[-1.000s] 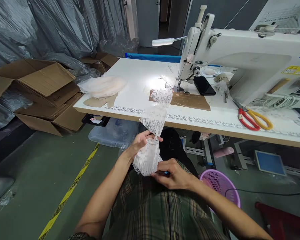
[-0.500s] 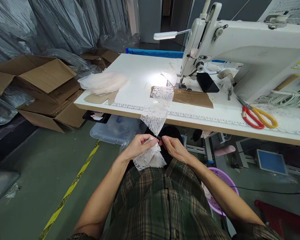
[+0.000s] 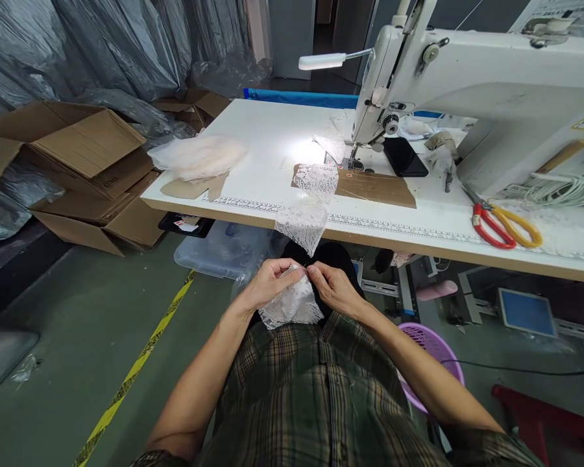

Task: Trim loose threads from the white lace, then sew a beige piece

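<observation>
White lace (image 3: pixel 292 306) is below the counter's (image 3: pixel 267 123) near edge, left fingers (image 3: pixel 291 278) pinching it, right fingers (image 3: pixel 318 277) closed alongside, any hold hidden; upper lace (image 3: pixel 302 224) overhangs, whether separate unclear.

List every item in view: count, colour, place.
lace piece: 1, white, left hand
lace strip: 1, white, over table edge
table: 1, white, centre
sewing machine: 1, white, table right
lamp: 1, white, beside machine
phone: 1, black, by machine
scissors: 1, red-yellow handles, table right
fabric pile: 1, pale, table left
cardboard boxes: several, brown, left
plastic bin: 1, clear, below table
basket: 1, purple, floor right
floor tape: 1, yellow-black, floor left
checked shirt: 1, green-brown, torso
left hand, right hand: 2, bare, lap
</observation>
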Demonstrator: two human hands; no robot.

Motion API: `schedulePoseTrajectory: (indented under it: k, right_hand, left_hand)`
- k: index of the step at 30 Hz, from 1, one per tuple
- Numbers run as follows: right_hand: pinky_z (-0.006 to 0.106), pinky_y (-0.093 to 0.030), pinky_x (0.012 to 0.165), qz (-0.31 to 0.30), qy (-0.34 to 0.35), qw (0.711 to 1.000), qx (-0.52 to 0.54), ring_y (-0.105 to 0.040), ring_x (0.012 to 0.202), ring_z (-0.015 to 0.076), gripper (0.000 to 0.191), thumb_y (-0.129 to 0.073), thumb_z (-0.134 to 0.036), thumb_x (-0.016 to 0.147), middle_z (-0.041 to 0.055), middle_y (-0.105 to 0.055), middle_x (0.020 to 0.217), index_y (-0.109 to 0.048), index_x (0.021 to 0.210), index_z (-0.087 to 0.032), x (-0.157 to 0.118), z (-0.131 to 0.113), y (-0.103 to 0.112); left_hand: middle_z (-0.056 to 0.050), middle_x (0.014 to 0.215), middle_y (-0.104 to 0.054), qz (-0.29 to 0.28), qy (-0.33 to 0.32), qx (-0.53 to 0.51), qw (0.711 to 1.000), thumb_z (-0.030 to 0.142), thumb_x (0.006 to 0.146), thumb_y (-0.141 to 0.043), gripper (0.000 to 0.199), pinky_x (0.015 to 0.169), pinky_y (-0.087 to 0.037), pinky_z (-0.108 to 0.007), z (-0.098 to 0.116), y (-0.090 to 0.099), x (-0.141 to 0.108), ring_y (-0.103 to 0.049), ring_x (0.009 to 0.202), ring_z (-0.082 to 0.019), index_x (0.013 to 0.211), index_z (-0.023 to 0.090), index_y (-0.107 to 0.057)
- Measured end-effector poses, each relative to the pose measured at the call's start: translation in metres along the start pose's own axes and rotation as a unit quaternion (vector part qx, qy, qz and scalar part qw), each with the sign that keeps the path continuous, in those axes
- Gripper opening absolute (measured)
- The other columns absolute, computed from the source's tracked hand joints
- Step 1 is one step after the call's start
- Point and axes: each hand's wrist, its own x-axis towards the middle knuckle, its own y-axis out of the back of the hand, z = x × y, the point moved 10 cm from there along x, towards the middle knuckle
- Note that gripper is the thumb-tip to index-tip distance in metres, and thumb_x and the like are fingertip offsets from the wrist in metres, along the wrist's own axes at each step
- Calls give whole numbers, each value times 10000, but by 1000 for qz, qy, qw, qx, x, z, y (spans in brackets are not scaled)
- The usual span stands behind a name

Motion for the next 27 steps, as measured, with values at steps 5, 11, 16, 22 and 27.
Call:
schedulePoseTrajectory:
  k: [5, 11, 16, 22, 27]
  right_hand:
    - [247, -290, 544, 25, -21, 999, 29, -384, 565, 114, 457, -327, -558, 946, -36, -420, 594, -440, 684, -202, -1, 9, -2]
    - [222, -319, 492, -37, -46, 995, 84, -392, 523, 103, 372, -459, -568, 889, -63, -429, 584, -477, 815, -204, -16, 21, -19]
    - [235, -329, 479, 161, -52, 985, 30, -409, 469, 101, 344, -565, -533, 825, -35, -514, 573, -560, 823, -188, -6, 17, 32]
    - [262, -381, 563, 278, -44, 959, -37, -510, 541, 149, 380, -574, -562, 803, 22, -598, 605, -622, 754, -188, 19, -4, 60]
    - [248, -317, 531, 241, -5, 970, -40, -388, 504, 114, 340, -466, -404, 875, -20, -450, 527, -471, 601, -202, 23, -14, 55]
  left_hand:
    - [-8, 671, -601, 3, 6, 8, 1000, 457, 757, -680, 334, 548, -404, -201, -2, -2, -1, -521, 610, -110, 752, 123, -659]
    - [-59, 871, -686, 43, -35, 203, 978, 455, 850, -561, 332, 746, -483, -297, -12, 12, -3, -621, 838, -215, 934, 162, -691]
    - [-119, 1277, -569, 9, -90, 460, 883, 402, 843, -590, 411, 1003, -381, -463, -46, 3, -10, -507, 1181, -310, 1199, 199, -613]
    - [-163, 1346, -500, 9, -131, 512, 849, 377, 869, -572, 371, 1062, -281, -566, -49, -5, -17, -426, 1264, -341, 1184, 188, -621]
    - [-157, 1313, -537, 17, -120, 205, 971, 576, 794, -617, 584, 1066, -346, -480, -22, 10, -2, -481, 1242, -303, 1232, 192, -578]
